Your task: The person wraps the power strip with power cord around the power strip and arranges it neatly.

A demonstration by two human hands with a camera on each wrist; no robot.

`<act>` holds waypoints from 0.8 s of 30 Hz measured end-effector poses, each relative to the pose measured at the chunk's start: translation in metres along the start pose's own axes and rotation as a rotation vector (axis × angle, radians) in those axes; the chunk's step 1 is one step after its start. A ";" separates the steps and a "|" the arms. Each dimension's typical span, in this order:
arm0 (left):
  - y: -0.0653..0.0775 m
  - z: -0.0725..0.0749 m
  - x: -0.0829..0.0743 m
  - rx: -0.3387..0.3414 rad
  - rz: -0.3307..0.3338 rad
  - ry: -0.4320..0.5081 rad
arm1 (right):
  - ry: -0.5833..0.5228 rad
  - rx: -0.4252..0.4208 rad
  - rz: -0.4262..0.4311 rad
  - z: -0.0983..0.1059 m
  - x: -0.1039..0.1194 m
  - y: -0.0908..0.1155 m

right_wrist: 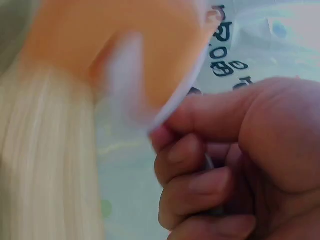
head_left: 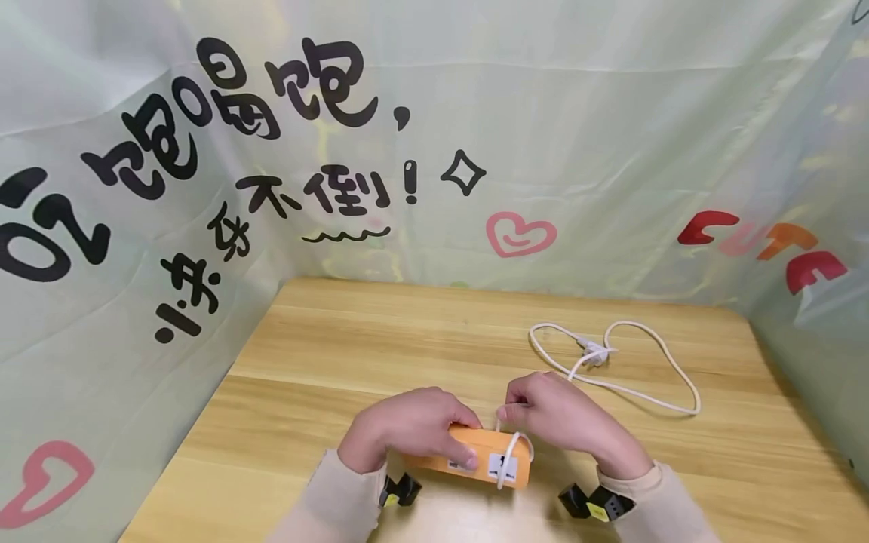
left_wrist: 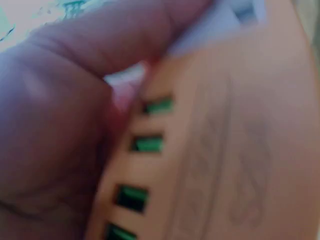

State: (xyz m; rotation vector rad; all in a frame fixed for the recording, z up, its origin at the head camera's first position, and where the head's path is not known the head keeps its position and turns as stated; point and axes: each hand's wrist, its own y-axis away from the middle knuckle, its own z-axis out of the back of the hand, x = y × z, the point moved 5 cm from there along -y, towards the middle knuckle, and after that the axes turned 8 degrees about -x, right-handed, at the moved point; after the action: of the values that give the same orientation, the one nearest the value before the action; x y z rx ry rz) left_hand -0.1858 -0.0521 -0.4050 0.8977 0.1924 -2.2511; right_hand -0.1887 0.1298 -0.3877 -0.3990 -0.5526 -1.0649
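An orange power strip (head_left: 483,461) with white sockets is held over the near part of the wooden table. My left hand (head_left: 428,426) grips it by its left part, thumb across the socket face. In the left wrist view a row of green USB ports shows along the side of the power strip (left_wrist: 210,140). A white cord (head_left: 505,464) loops round the strip's right end. My right hand (head_left: 560,415) pinches this cord between thumb and forefinger just behind the strip, the other fingers curled, as the right wrist view shows of the right hand (right_wrist: 210,165).
The rest of the white cord lies in wide loops on the table (head_left: 380,339) at the back right, with its plug (head_left: 594,353) in the middle. Printed fabric walls (head_left: 597,151) enclose the table at the back and sides.
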 end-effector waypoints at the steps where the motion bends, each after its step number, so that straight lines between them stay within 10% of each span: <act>1: -0.002 -0.001 0.001 -0.029 0.029 -0.045 | 0.006 -0.002 0.009 0.000 0.002 0.000; 8: -0.007 0.008 0.015 -0.322 0.261 -0.129 | 0.162 -0.236 0.131 0.000 0.025 0.003; 16: 0.002 0.027 0.013 -0.553 0.309 0.017 | 0.195 -0.657 0.218 0.004 0.038 0.010; 24: 0.011 0.042 0.019 -0.614 0.310 0.183 | -0.005 -0.546 0.344 0.009 0.041 0.013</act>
State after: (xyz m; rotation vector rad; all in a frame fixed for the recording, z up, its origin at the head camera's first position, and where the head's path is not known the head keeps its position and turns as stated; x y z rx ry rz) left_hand -0.2114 -0.0863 -0.3844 0.7296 0.7299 -1.6720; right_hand -0.1636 0.1114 -0.3561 -0.9400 -0.1757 -0.8678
